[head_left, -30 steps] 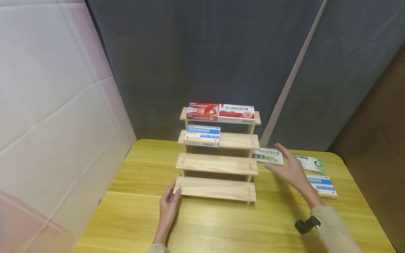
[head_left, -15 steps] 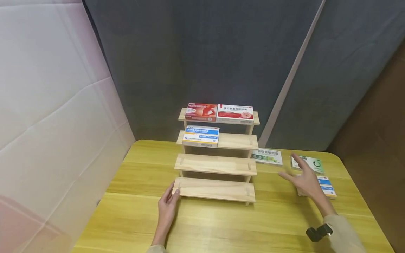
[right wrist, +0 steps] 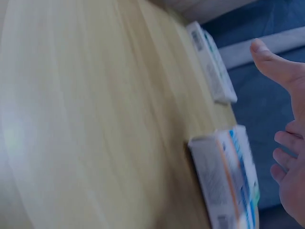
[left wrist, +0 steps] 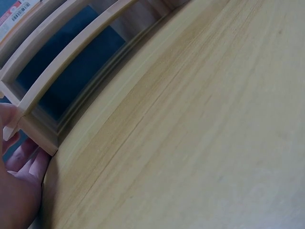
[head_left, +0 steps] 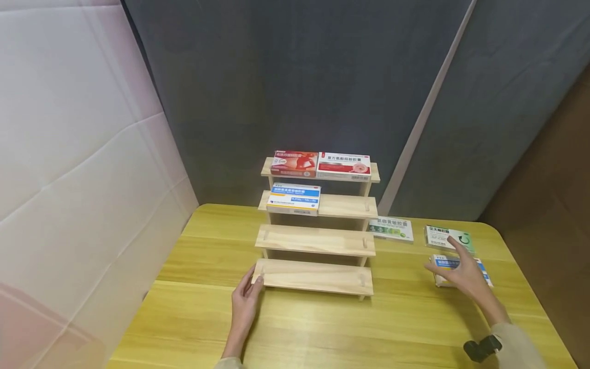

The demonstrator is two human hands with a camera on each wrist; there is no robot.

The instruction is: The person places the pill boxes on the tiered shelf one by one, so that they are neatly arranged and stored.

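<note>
A stepped wooden display rack (head_left: 313, 277) stands on the table, its tiers rising toward the curtain. My left hand (head_left: 244, 300) grips the left end of its lowest tier; in the left wrist view the thumb lies on the board and the fingers (left wrist: 28, 160) by the side support. My right hand (head_left: 465, 274) hovers with thumb and fingers spread above a blue-and-white medicine box (head_left: 486, 277), partly hiding it. In the right wrist view this medicine box (right wrist: 221, 179) is apart from the hand. Just behind it lies a green-and-white medicine box (head_left: 435, 238).
Red (head_left: 294, 163) and red-and-white medicine boxes (head_left: 344, 166) sit on the top tier. Another blue-and-white medicine box (head_left: 293, 199) occupies the second tier's left half. A white-and-green medicine box (head_left: 392, 228) lies right of the rack. A dark curtain (head_left: 295, 92) hangs behind.
My right hand has moved right and toward me, from near the white-and-green box to above the blue-and-white box on the table. My left hand has stayed on the rack.
</note>
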